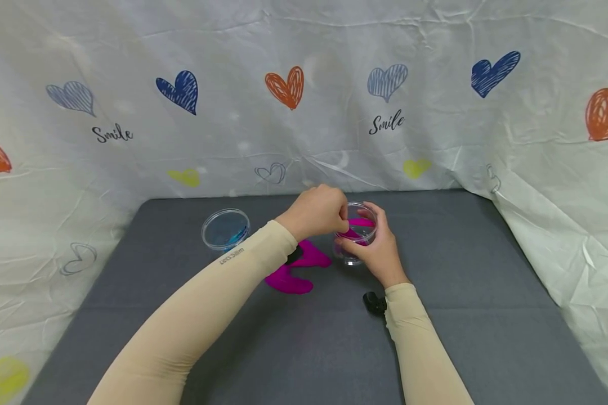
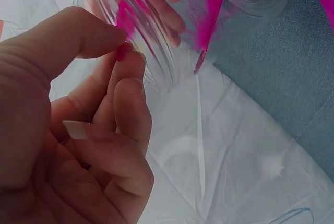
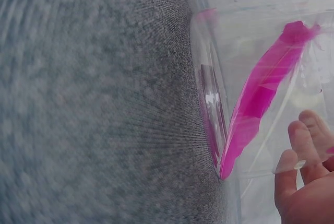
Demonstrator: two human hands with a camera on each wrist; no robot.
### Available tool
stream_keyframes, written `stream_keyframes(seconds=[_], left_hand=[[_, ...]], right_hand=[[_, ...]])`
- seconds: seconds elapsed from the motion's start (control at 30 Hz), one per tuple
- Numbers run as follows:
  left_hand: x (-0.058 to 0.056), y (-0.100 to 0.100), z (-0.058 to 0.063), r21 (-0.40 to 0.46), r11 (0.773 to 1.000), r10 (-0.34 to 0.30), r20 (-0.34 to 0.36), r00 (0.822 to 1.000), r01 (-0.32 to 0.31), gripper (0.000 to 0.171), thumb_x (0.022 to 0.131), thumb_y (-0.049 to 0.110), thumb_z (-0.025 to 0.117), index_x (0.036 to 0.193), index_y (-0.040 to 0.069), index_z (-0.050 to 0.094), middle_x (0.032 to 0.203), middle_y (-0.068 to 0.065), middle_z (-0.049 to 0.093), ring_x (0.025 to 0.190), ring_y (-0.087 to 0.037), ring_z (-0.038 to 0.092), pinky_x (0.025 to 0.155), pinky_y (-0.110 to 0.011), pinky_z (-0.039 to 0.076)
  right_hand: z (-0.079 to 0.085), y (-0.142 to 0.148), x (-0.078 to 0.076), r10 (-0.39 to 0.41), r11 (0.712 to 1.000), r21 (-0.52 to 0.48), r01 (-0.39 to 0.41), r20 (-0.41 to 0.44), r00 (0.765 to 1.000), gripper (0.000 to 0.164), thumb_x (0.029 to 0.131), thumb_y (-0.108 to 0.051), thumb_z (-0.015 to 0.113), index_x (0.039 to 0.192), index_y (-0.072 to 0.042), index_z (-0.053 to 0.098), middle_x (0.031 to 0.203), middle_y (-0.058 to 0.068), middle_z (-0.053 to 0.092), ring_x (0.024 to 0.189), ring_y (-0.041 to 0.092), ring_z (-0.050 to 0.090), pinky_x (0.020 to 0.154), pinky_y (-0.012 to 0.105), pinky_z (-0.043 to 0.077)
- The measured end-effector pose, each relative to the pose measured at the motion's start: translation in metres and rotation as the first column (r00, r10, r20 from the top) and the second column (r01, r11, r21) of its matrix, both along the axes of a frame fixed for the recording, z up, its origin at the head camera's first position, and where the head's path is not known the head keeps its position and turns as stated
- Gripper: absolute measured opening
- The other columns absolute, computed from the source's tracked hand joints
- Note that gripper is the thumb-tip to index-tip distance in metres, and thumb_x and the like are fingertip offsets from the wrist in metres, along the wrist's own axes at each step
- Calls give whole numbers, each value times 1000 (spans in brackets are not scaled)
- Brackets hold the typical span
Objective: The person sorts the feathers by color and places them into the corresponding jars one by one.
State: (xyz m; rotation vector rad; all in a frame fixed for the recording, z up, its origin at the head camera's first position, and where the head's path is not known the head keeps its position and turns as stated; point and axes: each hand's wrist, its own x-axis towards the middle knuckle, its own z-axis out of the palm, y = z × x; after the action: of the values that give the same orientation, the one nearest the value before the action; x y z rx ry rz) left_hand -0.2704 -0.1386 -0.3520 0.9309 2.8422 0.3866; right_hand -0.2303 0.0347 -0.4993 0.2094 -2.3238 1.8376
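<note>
A clear round plastic jar (image 1: 352, 260) stands on the grey tabletop. My right hand (image 1: 380, 247) holds it near the rim, thumb on the near side and fingers round the far right. Over the jar's mouth, my left hand (image 1: 320, 211) pinches a small bit of pink (image 2: 121, 52) between thumb and fingertips; most of that piece is hidden. Inside the jar a bright pink feather (image 3: 261, 96) leans at a slant, its lower tip at the base. More pink feather (image 1: 361, 223) shows near the rim in the head view.
Bright pink pieces (image 1: 290, 281) lie on the table, partly under the left forearm. To the left stands another clear round container (image 1: 202, 236) with blue bits (image 1: 237, 237) inside. A white curtain (image 1: 329, 140) printed with hearts hangs behind the table (image 1: 486, 349).
</note>
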Motion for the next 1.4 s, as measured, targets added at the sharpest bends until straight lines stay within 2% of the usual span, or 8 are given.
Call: stream_keyframes(seconds=[0.17,0.4,0.63,0.8,1.0,1.17,1.4], left_hand=[[-1,3,-2,-23,1000,-15,-14,1000,14,20,89,13,76,71,19,75,70,5,68,60,-11,54,52,-25,44],[-4,5,-6,-41,999,-19,-22,1000,18,18,91,14,77,74,18,76,71,3,68,60,-11,55,53,-26,45],[-6,6,-11,-63,998,-24,-25,999,22,15,93,16,77,79,17,77,74,3,69,60,-12,56,53,-26,47],[-6,5,-12,-61,998,-20,-21,1000,19,15,97,22,79,83,18,80,79,4,73,65,-13,62,57,-27,53],[-2,1,-7,10,1000,-8,-14,1000,8,14,101,26,77,90,18,83,82,5,74,67,-13,64,59,-27,54],[4,-11,2,82,996,36,-31,999,-33,12,101,27,78,99,17,84,84,5,75,68,-13,66,62,-26,57],[13,-38,9,138,987,86,-54,995,-78,11,101,24,77,103,15,82,92,4,77,80,-14,69,77,-32,62]], right_hand=[[0,-1,0,4,1000,-7,-4,-5,1000,100,83,-43,95,163,-29,37,162,8,55,152,24,51,125,55,45],[0,0,1,7,1000,-10,-7,-7,1000,96,84,-43,95,160,-36,37,162,7,54,152,18,51,124,53,47],[1,0,1,13,1000,-9,-14,-16,1000,101,85,-41,94,164,-24,35,163,9,53,153,21,50,125,54,46],[1,0,1,18,1000,-11,-18,-17,1000,100,85,-40,94,164,-23,35,162,10,53,155,22,48,125,55,45],[2,1,1,19,1000,-11,-19,-16,1000,99,85,-42,94,163,-28,35,162,9,54,154,21,47,122,55,48],[3,-1,2,24,1000,-16,-24,-14,1000,97,85,-43,94,162,-32,36,161,9,54,154,20,47,120,55,51],[3,-2,2,23,998,-57,-22,15,1000,99,85,-31,95,164,-25,36,161,7,53,154,24,47,124,57,46]])
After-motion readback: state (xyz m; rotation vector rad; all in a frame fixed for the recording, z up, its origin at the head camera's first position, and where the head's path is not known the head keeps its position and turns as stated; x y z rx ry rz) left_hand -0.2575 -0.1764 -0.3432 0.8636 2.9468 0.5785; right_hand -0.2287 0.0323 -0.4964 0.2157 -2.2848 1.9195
